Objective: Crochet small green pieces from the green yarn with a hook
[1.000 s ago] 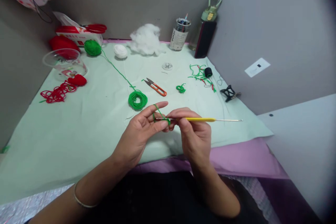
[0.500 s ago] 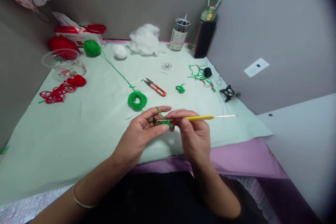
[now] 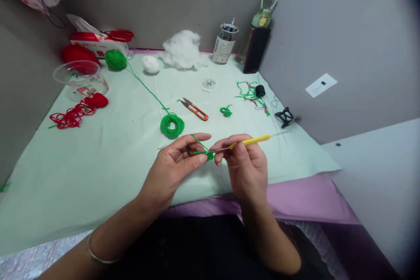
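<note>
My left hand (image 3: 173, 162) pinches a small green crochet piece (image 3: 210, 155) between thumb and fingers, with green yarn drawn over the raised index finger. In my right hand (image 3: 247, 162) is a yellow-handled crochet hook (image 3: 252, 141), held like a pencil. Its metal tip meets the green stitches, and the other thin end points up to the right. Just beyond my left hand lies a wound ring of green yarn (image 3: 172, 125), its strand running back to a green yarn ball (image 3: 115, 59). Orange thread snips (image 3: 196, 110) and a small green crocheted piece (image 3: 225, 111) lie beyond my hands.
Red yarn (image 3: 70, 115) and a clear plastic cup (image 3: 80, 81) are at the left. White stuffing (image 3: 183, 50), a white yarn ball (image 3: 150, 64), a pen jar (image 3: 225, 44) and a phone (image 3: 257, 50) stand along the back. Green scraps (image 3: 246, 89) and a black clip (image 3: 286, 117) lie right.
My right hand has shifted slightly right, and the crochet hook has tilted, its far end rising. The hook's tip has drawn back rightward to the edge of the green piece.
</note>
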The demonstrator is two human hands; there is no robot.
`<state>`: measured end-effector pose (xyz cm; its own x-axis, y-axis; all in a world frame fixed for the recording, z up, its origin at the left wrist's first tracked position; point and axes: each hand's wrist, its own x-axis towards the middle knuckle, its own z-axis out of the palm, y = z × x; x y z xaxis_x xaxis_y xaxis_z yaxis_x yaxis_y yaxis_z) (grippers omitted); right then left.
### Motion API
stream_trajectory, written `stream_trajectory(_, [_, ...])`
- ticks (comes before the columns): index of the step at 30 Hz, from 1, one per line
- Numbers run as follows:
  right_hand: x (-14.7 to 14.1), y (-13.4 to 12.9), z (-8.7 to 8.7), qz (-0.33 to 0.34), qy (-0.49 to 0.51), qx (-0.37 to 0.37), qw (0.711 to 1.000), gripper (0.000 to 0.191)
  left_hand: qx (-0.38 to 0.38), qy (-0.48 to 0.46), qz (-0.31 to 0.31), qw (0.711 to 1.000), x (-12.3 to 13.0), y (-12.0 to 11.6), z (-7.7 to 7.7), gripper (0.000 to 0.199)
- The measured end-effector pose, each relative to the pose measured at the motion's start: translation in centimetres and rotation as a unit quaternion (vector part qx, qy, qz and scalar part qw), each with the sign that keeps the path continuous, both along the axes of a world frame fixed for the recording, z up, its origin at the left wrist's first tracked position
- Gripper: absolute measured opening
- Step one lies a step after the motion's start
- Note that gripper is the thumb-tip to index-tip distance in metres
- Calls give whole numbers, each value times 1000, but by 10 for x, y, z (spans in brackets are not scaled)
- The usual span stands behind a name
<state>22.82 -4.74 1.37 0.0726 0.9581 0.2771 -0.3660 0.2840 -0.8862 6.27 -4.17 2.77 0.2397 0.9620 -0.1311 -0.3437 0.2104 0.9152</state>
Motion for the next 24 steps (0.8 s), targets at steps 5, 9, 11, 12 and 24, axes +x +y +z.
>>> stream_trajectory(5, [3,-8,4,-64,-134,50,988,20,7,23,11,1000,0,0,2,28])
stream_trajectory(9, [5,-13,3,-107,-259,158,947,26,14,38,28,999,3,0,2,33])
stream_trajectory(11, [5,-13,-1,-117,-317,225,914,32,16,32,39,999,5,-1,2,39])
stream_trajectory(12, [6,-13,-4,-125,-350,250,894,36,15,25,43,999,6,-2,2,44])
stream_trajectory(24, [-3,-7,3,-121,-158,93,975,21,-110,-109,1,988,2,3,6,38])
